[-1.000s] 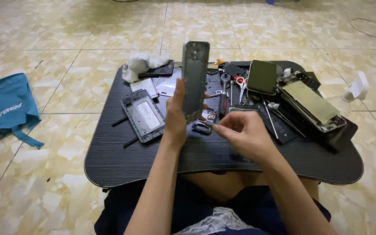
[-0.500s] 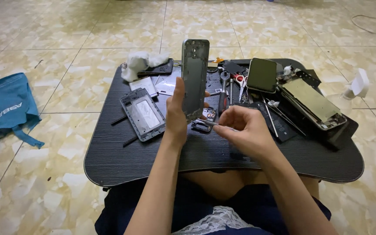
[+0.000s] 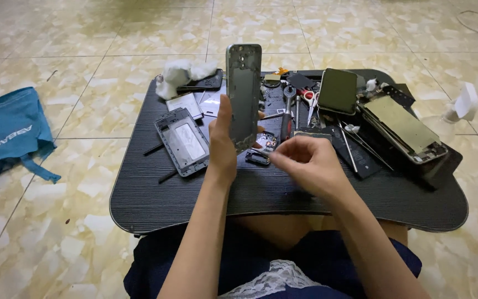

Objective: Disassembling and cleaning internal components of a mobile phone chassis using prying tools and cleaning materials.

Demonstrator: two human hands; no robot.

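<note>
From the head camera, the left hand holds a dark grey phone shell upright above the black lap table, thumb along its left edge and the other fingers wrapped behind its lower end, so the shell stands nearly vertical with its inner side facing the camera. The right hand hovers just to the right of the shell's lower corner, its fingers curled and pinched narrowly together; whether something tiny sits between the tips I cannot tell. A small dark part lies on the table just below the shell and left of those fingertips.

On the table to the left of the held shell lies a grey phone frame, flat, with two thin dark sticks beside it. Behind it sit a wad of white tissue and a couple of flat plates. To the right (a crowded patch) lie a dark phone face down, red-handled scissors, a screwdriver, and an opened phone body with a yellowish panel resting on a dark case. A blue cloth bag lies on the tiled floor well to the left, and a white spray bottle stands on the floor off the table's right edge.
</note>
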